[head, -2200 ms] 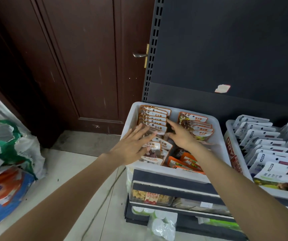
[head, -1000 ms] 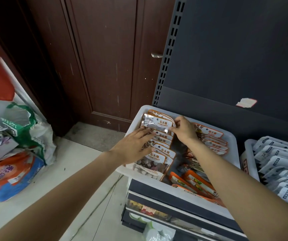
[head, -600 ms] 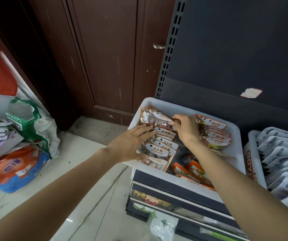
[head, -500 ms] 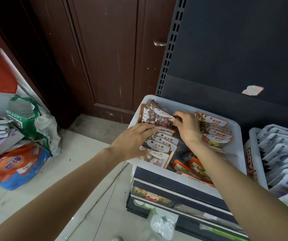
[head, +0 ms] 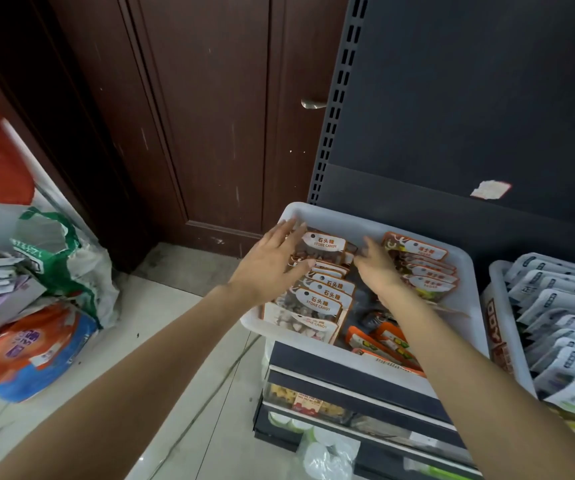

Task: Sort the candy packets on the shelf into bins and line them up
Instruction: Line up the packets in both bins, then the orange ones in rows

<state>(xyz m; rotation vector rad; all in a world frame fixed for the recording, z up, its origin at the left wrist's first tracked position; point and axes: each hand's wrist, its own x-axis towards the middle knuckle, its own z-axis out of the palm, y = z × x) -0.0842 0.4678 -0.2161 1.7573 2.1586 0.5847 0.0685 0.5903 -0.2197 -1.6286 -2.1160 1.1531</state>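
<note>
A white bin (head: 466, 268) is seen on the top shelf (head: 355, 372) of a dark store rack, next to a brown door (head: 210, 116). Inside the bin, a row of stone candy packets (head: 320, 299) is lined up along its left side, each overlapping the one behind it, and a second row of orange-labelled packets (head: 424, 268) is stacked along the back right. A few orange packets (head: 383, 344) are left lying loose and flat at the front right of the bin. The left hand (head: 268, 268) is held flat with its fingers spread, laid over the left edge of the stone candy row near the bin's back corner; nothing is clasped in it. The right hand (head: 379, 268) is placed between the two rows, its fingertips touching the right edge of the rearmost stone candy packet (head: 324, 244), which is propped nearly upright at the back of the row. Whether that packet is pinched by the right grip or only pressed cannot be told. A second white bin (head: 497, 306), filled with rows of white packets (head: 556, 306), is seen just beside the first on the right. Colourful bags (head: 36, 341) are piled on the tiled floor (head: 175, 341) at the left.
</note>
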